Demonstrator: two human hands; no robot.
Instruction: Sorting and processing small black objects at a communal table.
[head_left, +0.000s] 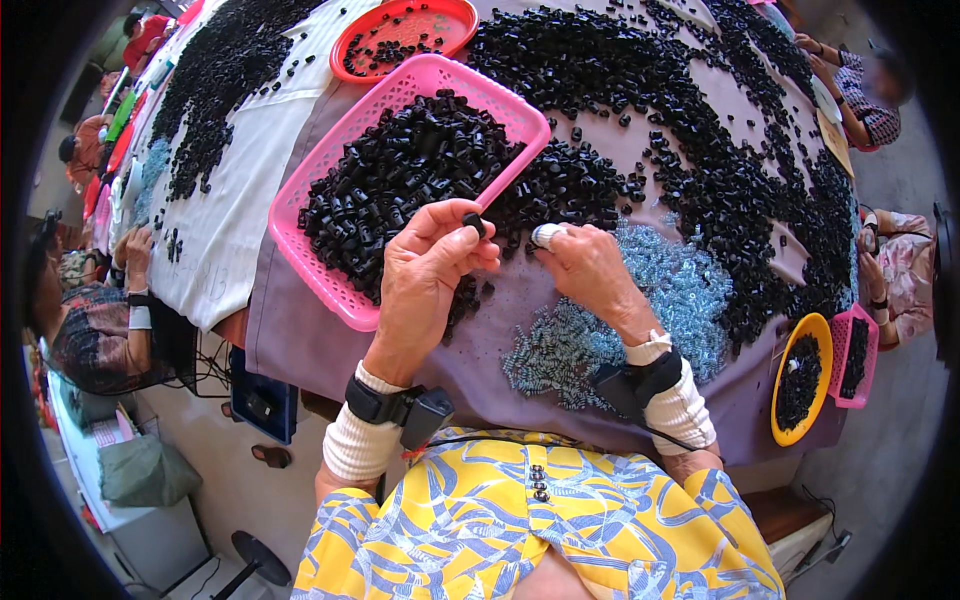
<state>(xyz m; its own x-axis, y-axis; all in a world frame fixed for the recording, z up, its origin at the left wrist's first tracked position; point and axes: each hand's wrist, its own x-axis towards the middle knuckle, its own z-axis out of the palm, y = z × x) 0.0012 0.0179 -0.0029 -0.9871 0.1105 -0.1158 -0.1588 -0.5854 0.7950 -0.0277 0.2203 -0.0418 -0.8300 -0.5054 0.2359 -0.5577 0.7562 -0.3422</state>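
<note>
My left hand (425, 265) pinches a small black plastic piece (475, 224) between thumb and fingertips, above the near rim of a pink basket (352, 312). The basket is heaped with similar black pieces (405, 165). Just right of it, my right hand (597, 268) is closed, with a white wrap on one fingertip. Whatever its fingers hold is hidden. Under my right wrist spreads a pile of small shiny metal springs (690, 290). Loose black pieces (560, 185) lie beyond both hands.
A red tray (462, 22) with black pieces sits behind the basket. A yellow tray (822, 340) and a smaller pink basket (868, 315) stand at the right table edge. People sit left and right. Black heaps cover much of the purple cloth (300, 340).
</note>
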